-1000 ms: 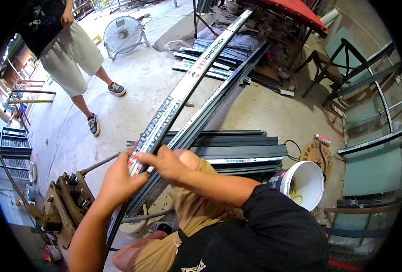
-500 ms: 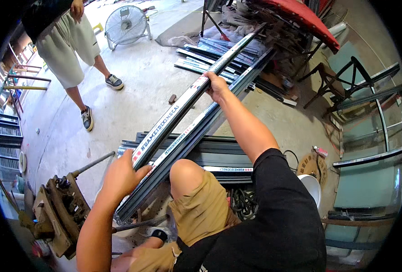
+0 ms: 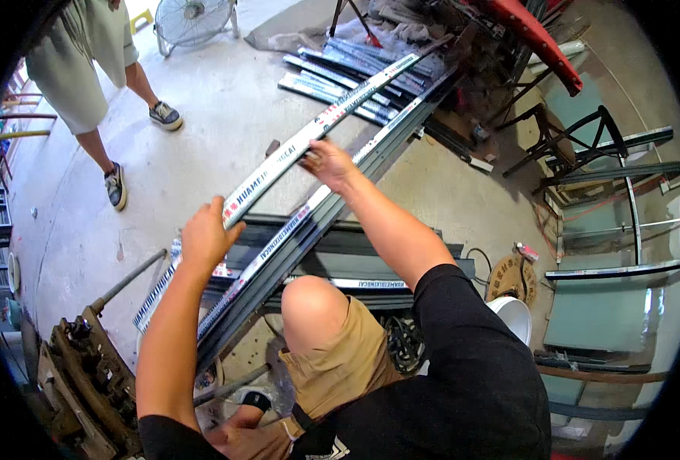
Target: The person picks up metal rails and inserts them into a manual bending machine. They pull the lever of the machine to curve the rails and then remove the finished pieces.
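A long metal profile bar [image 3: 278,159], its face covered in white printed film, runs slantwise from lower left to upper right. My left hand [image 3: 208,234] is wrapped round its nearer part, thumb on the right edge. At the bar's right edge, farther along, my right hand [image 3: 329,165] has its fingers loosely bent and apart, not closed round it; whether the fingertips touch is blurred. Beneath, a bundle of dark grey profiles [image 3: 294,244] with white film strips lies at nearly the same slant, passing beside my bent knee. The bar's near end extends past my left forearm.
More profiles [image 3: 355,77] lie on the floor ahead, near a red-covered piece [image 3: 535,38]. Someone in light shorts [image 3: 79,69] stands at upper left by a floor fan [image 3: 194,23]. A rusty metal machine [image 3: 87,376] is at lower left; a white bucket [image 3: 512,318] and chair [image 3: 566,142] are right.
The bar has turned so its wide white face shows, and it has shifted left, away from the bundle. My right hand has loosened and moved nearer along it; my left still grips.
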Motion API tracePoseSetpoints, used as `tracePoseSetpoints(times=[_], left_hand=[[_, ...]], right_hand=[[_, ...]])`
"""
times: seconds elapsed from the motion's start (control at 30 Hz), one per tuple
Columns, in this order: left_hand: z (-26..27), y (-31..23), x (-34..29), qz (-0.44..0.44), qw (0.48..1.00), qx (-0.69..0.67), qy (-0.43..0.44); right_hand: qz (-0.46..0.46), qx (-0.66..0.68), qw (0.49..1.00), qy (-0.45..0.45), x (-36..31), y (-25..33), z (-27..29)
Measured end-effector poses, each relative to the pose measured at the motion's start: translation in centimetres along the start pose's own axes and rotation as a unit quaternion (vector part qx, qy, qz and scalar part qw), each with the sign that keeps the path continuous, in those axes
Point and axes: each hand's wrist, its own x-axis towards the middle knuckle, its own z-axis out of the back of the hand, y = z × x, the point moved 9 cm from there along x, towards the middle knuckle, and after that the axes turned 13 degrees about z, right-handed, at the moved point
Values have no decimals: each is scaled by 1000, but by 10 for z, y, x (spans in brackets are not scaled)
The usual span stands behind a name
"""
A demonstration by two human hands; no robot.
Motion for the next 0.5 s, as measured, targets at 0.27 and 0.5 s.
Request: tracePoseSetpoints(times=[0.27,0.5], left_hand=[[-25,16,-24,-22,993,-92,-72],[3,116,-272,199,958,-207,0]], right_hand=[[-138,-125,983,-2,12,-178,-9],[-212,-177,955,-108,34,-290,38]])
